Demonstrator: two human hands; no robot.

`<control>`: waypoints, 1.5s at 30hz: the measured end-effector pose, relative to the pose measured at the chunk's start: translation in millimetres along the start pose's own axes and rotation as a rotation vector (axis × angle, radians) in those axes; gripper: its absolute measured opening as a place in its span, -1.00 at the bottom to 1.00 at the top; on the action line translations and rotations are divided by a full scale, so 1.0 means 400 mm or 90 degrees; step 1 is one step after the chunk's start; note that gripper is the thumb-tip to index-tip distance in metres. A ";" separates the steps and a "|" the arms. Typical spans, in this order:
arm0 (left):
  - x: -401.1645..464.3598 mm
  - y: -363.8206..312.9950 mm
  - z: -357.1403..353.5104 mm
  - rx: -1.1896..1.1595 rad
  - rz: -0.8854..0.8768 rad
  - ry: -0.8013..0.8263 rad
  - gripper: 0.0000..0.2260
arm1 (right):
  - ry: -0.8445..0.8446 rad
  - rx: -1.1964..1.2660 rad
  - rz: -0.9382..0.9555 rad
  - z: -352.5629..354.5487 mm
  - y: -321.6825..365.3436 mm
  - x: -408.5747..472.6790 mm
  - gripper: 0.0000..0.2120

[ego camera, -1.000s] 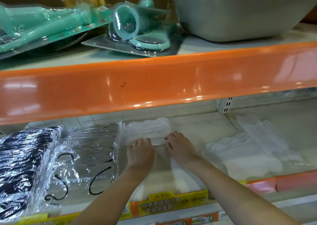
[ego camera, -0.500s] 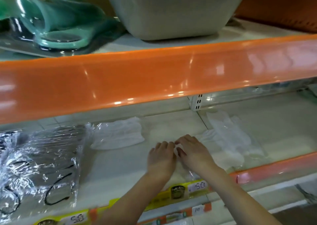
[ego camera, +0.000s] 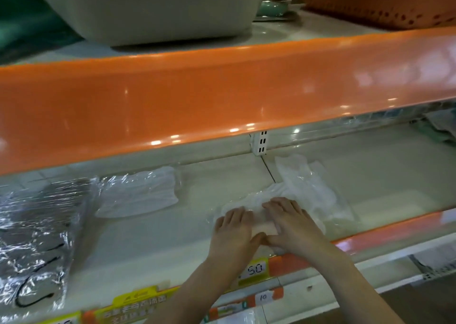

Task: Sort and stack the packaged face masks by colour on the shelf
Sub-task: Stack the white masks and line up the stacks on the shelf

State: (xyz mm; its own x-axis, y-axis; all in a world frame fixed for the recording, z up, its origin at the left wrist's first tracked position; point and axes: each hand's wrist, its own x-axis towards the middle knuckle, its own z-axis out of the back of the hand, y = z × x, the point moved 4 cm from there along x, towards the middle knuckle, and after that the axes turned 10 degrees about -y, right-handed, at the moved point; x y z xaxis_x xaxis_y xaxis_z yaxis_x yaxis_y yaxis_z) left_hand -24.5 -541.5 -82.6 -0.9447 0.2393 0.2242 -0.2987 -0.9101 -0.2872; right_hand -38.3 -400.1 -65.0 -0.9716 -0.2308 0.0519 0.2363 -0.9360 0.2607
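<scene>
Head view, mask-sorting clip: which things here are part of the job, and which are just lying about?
Part of the job:
- white mask packs under both hands
- left hand and right hand, flat on them
- separate white pack
- black-looped packs at the left

Lying about:
- grey tub on the upper shelf
- orange basket
- price tag
</scene>
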 end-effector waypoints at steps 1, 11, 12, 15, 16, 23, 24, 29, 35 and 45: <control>0.000 0.004 -0.001 0.008 -0.006 0.002 -0.58 | -0.009 -0.005 0.006 0.001 -0.002 0.002 -0.19; 0.014 0.055 0.023 0.023 0.041 -0.071 -0.52 | -0.065 -0.048 0.036 -0.010 0.027 0.015 -0.25; 0.016 0.062 0.023 0.021 0.056 -0.058 -0.52 | -0.068 -0.052 0.039 -0.011 0.031 0.018 -0.27; 0.023 0.081 0.024 0.019 0.086 -0.031 -0.56 | -0.085 -0.062 0.052 -0.020 0.043 0.028 -0.30; 0.025 0.087 0.022 0.014 0.091 -0.038 -0.58 | -0.087 -0.054 0.058 -0.023 0.050 0.029 -0.31; 0.013 0.119 0.027 -0.026 0.107 -0.100 -0.75 | -0.104 -0.040 0.086 -0.015 0.077 0.050 -0.47; 0.010 0.122 0.031 -0.051 0.111 -0.098 -0.83 | -0.096 -0.035 0.085 -0.009 0.075 0.051 -0.50; -0.010 0.154 0.067 -0.246 0.244 -0.146 -0.95 | -0.009 -0.002 0.033 0.024 0.036 0.056 -0.59; -0.038 0.189 0.114 -0.353 0.338 -0.240 -0.77 | 0.069 0.074 -0.019 0.043 -0.014 0.066 -0.47; -0.052 0.215 0.182 -0.725 0.470 -0.338 -0.87 | -0.095 0.561 -0.185 0.069 0.025 0.074 -0.51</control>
State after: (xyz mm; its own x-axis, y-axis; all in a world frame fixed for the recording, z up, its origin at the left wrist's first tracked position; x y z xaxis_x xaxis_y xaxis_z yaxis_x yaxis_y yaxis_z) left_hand -20.7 -649.3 -44.1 -0.8427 -0.5349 -0.0607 0.0418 0.0474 -0.9980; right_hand -64.9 -409.0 -34.4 -0.9970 0.0740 -0.0225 -0.0503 -0.3991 0.9155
